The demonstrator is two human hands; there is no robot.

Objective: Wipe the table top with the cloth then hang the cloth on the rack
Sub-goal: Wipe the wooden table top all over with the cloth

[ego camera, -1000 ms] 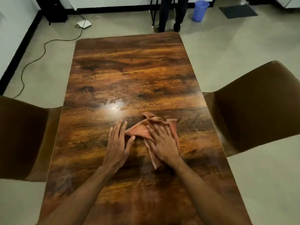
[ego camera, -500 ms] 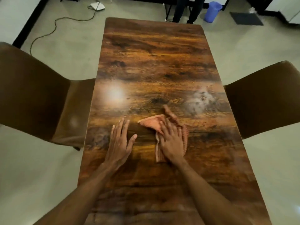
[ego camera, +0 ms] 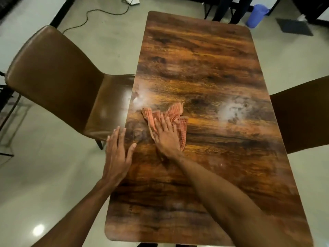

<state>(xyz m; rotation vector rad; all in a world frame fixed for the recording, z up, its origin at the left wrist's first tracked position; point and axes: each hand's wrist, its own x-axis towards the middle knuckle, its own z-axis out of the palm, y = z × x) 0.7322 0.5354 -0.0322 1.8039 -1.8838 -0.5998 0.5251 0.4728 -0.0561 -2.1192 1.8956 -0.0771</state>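
The right hand point(ego camera: 166, 138) lies flat, fingers spread wide, pressing down on the crumpled orange checked cloth point(ego camera: 175, 113); the cloth sits under and just beyond its fingers, near the left edge of the wooden counter point(ego camera: 204, 59). The left hand point(ego camera: 116, 155) rests open and empty at the counter's left edge, just beside the cloth; a brown chair point(ego camera: 53, 72) stands alongside.

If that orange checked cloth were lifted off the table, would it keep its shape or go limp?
Probably limp: the cloth lies crumpled in soft folds under the flat right hand. It looks thin, so likely light. On the glossy table it should slide easily, though bunching rather than moving as one piece.
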